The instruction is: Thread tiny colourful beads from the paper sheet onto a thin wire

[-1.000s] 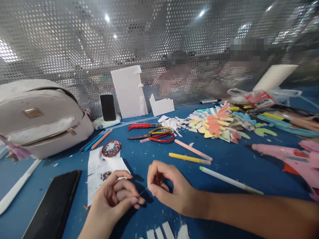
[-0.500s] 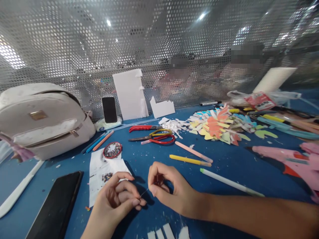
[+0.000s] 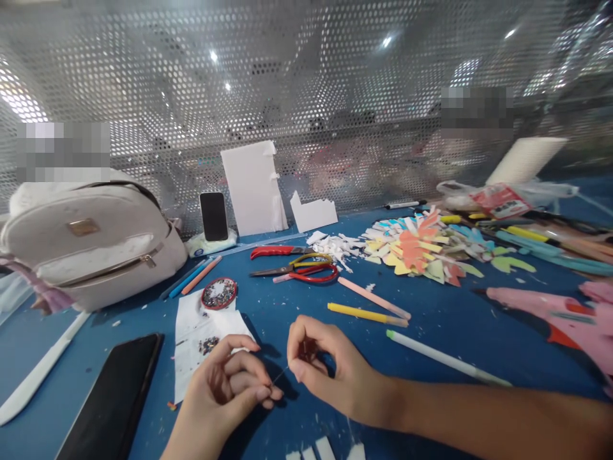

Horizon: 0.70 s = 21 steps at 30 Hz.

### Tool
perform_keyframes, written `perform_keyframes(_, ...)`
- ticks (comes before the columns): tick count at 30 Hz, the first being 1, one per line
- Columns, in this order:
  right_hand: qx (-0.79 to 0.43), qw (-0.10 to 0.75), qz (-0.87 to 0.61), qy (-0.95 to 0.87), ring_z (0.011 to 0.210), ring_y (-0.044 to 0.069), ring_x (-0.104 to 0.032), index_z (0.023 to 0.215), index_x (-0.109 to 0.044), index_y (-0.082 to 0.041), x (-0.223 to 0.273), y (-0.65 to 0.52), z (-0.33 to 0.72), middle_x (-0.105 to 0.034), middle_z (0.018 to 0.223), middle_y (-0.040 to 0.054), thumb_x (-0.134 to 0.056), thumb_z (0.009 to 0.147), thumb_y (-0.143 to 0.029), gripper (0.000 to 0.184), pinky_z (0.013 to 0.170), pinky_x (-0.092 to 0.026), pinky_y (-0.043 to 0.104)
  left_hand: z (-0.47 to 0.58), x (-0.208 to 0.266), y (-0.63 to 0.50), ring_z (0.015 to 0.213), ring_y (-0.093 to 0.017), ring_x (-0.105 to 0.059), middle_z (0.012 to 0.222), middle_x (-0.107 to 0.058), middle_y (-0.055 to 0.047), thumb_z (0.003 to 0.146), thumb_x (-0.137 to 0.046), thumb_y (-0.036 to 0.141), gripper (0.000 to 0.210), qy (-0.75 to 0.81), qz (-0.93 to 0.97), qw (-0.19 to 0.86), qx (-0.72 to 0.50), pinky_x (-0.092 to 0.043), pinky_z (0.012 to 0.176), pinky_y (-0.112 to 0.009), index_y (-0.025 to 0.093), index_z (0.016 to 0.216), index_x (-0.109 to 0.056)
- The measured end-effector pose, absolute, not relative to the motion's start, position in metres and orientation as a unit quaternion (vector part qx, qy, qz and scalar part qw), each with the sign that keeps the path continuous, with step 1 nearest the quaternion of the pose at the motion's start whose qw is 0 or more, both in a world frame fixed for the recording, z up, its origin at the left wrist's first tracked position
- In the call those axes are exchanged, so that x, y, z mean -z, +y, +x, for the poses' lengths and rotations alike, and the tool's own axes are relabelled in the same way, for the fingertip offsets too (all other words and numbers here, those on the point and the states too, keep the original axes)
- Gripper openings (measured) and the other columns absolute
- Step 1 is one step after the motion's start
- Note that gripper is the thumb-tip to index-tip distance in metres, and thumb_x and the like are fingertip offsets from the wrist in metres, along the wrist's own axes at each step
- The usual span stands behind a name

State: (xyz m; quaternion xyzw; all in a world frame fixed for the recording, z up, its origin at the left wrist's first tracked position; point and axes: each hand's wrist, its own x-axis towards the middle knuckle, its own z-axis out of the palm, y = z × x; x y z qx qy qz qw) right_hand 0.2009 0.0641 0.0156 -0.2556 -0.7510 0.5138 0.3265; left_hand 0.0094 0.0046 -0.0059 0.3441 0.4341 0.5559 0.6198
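A thin, pale thread [image 3: 281,374] runs between my two hands above the blue table [image 3: 287,434]. My left hand [image 3: 230,390] pinches one end of it between thumb and forefinger, the other fingers loosely curled. Thumb and forefinger of my right hand [image 3: 330,370] are closed on the other end, with the remaining fingers bent into the palm. Anything tiny at the fingertips is too small to make out. Just behind my left hand lies a white paper sheet [image 3: 184,361] with a small heap of dark beads [image 3: 208,345] and a red-rimmed round dish [image 3: 219,293] of mixed beads.
Scissors [image 3: 313,273], red-handled pliers [image 3: 275,252] and several pens, one yellow [image 3: 366,314], lie beyond my hands. Coloured paper scraps [image 3: 416,246] and a pink glue gun [image 3: 541,303] are at right. A phone [image 3: 112,399] and backpack [image 3: 90,243] are at left.
The whole view has shifted slightly, with things appearing a little lower and to the right. Both hands keep their pinch on the thread, and the gap between them looks about the same.
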Motion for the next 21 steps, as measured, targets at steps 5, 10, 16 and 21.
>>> perform_keyframes(5,-0.513,0.328,-0.253,-0.752,0.058,0.008,-0.040,0.082,-0.049,-0.017,-0.0141,0.0646,0.2007,-0.047,0.069,-0.0031,-0.052,0.089,-0.023,0.009,0.052,-0.033,0.021,0.0090,0.0089,0.0053,0.061,-0.016,-0.075,0.065,-0.072,0.004,0.061,-0.092,0.025,0.049,0.428,0.351,0.622,-0.554,-0.059,0.058,-0.021,0.020,0.095,-0.057)
perform_keyframes(10,-0.513,0.332,-0.250,-0.751,0.058,0.008,-0.040,0.082,-0.050,-0.018,-0.0116,0.0649,0.2010,-0.047,0.070,-0.0030,-0.053,0.088,-0.023,0.009,0.052,-0.032,0.021,0.0089,0.0088,0.0054,0.061,-0.016,-0.075,0.065,-0.071,0.004,0.062,-0.091,0.025,0.048,0.432,0.355,0.617,-0.554,-0.059,0.057,-0.022,0.020,0.095,-0.057)
perform_keyframes(16,-0.516,0.324,-0.255,-0.751,0.058,0.009,-0.040,0.082,-0.049,-0.018,-0.0123,0.0647,0.2011,-0.047,0.071,-0.0026,-0.054,0.088,-0.024,0.009,0.052,-0.032,0.022,0.0086,0.0083,0.0056,0.061,-0.016,-0.075,0.066,-0.071,0.003,0.062,-0.091,0.023,0.047,0.429,0.360,0.618,-0.552,-0.059,0.059,-0.023,0.019,0.095,-0.057)
perform_keyframes(21,-0.508,0.323,-0.259,-0.755,0.057,0.009,-0.039,0.081,-0.048,-0.018,-0.0142,0.0646,0.2000,-0.046,0.070,-0.0029,-0.053,0.087,-0.022,0.009,0.051,-0.031,0.022,0.0093,0.0070,0.0058,0.060,-0.017,-0.074,0.065,-0.071,0.003,0.062,-0.091,0.024,0.046,0.430,0.354,0.613,-0.561,-0.059,0.057,-0.023,0.019,0.093,-0.058)
